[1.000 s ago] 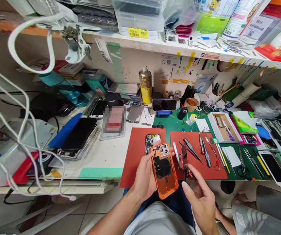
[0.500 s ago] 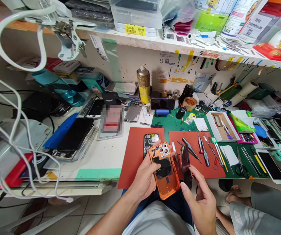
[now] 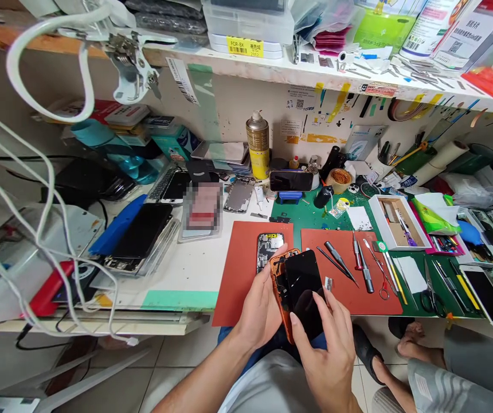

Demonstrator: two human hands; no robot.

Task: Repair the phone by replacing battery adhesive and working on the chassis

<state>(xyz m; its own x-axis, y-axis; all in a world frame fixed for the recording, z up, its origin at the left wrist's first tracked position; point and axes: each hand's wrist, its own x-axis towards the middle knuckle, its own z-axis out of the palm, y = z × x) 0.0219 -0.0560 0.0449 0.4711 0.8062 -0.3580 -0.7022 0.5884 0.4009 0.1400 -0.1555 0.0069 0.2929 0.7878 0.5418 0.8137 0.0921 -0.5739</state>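
My left hand [image 3: 257, 312] grips an orange phone housing [image 3: 278, 274] along its left side, above my lap. Over the housing's open face lies a black phone screen [image 3: 303, 278], slightly offset to the right, so part of the inside still shows at the left. My right hand [image 3: 330, 344] holds the screen, with thumb and fingertips on its lower right part. Just behind, an opened phone with exposed boards [image 3: 267, 245] rests on the red mat [image 3: 240, 264]. I cannot tell whether screen and housing touch all along their edges.
On the right mat lie tweezers [image 3: 335, 263], screwdrivers [image 3: 364, 267] and a small silver piece [image 3: 328, 283]. Scissors [image 3: 430, 289] and a white phone [image 3: 489, 295] are farther right. A spray can [image 3: 258, 146] stands behind. White cables [image 3: 51, 229] hang at left; another person's leg [image 3: 386, 373] is at right.
My right hand has brought the screen leftward from beside the housing to over its open face. The housing has turned, and its inside is now mostly covered. The view has shifted slightly.
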